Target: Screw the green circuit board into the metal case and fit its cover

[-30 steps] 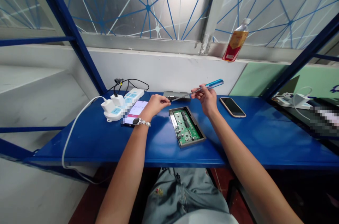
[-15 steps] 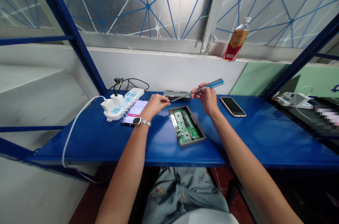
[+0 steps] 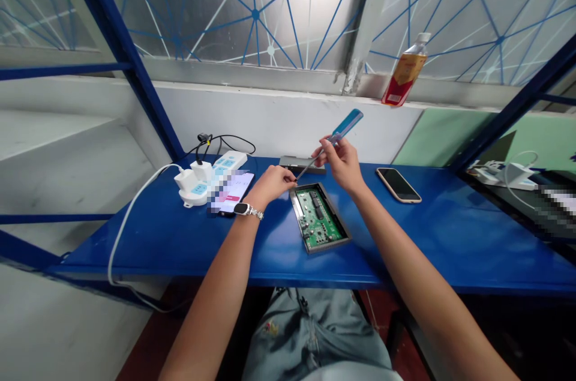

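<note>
My right hand point(image 3: 341, 160) is closed round a screwdriver with a blue handle point(image 3: 345, 124), held tilted with the handle up and to the right. Its metal shaft runs down-left to my left hand point(image 3: 275, 182), whose fingers pinch together at the tip; what they hold there is too small to make out. Just below both hands lies an open metal case with a green circuit board point(image 3: 318, 217) on the blue table point(image 3: 171, 237). A grey cover point(image 3: 292, 161) lies behind it near the wall.
A white power strip point(image 3: 204, 178) with plugged chargers and cables sits at the left, a lit phone point(image 3: 229, 192) beside it. Another phone point(image 3: 398, 184) lies face up at the right. A drink bottle point(image 3: 402, 74) stands on the window ledge. Blue frame posts flank the table.
My right hand has swung the screwdriver's handle upward, so the tool now stands steeper. Both hands have shifted slightly down toward the circuit board. My left hand stays pinched at the tip.
</note>
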The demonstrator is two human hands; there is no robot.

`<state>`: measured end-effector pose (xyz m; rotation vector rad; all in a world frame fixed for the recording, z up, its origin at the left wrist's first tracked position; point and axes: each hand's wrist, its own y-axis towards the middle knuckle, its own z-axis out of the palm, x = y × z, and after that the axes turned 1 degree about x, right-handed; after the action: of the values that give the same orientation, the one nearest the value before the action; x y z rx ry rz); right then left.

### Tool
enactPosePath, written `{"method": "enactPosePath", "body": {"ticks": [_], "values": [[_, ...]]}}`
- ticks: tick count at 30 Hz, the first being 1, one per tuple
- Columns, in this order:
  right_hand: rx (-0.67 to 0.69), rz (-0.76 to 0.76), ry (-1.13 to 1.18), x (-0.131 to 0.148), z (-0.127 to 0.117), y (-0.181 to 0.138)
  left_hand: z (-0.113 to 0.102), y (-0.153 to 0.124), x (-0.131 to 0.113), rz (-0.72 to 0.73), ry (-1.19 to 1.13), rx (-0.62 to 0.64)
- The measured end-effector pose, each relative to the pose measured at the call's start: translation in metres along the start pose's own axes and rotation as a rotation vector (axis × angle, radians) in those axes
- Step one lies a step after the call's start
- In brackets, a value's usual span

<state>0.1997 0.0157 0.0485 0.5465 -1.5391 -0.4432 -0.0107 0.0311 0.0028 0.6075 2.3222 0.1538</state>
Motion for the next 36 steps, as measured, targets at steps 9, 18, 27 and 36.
{"method": "enactPosePath", "body": {"ticks": [9, 18, 27, 36], "values": [[0.117, -0.086, -0.283, 0.014, 0.025, 0.012, 0.003, -0.002, -0.001, 0.055, -0.075, 0.038], [0.167, -0.078, -0.319, 0.000, 0.030, 0.005, 0.005, 0.001, 0.008, 0.129, -0.034, 0.015], [0.179, -0.049, -0.324, -0.002, 0.030, 0.005, 0.006, 0.001, 0.009, 0.099, -0.010, 0.017], [0.166, -0.039, -0.286, -0.006, 0.031, 0.004, 0.010, 0.000, -0.008, 0.018, -0.112, -0.129]]}}
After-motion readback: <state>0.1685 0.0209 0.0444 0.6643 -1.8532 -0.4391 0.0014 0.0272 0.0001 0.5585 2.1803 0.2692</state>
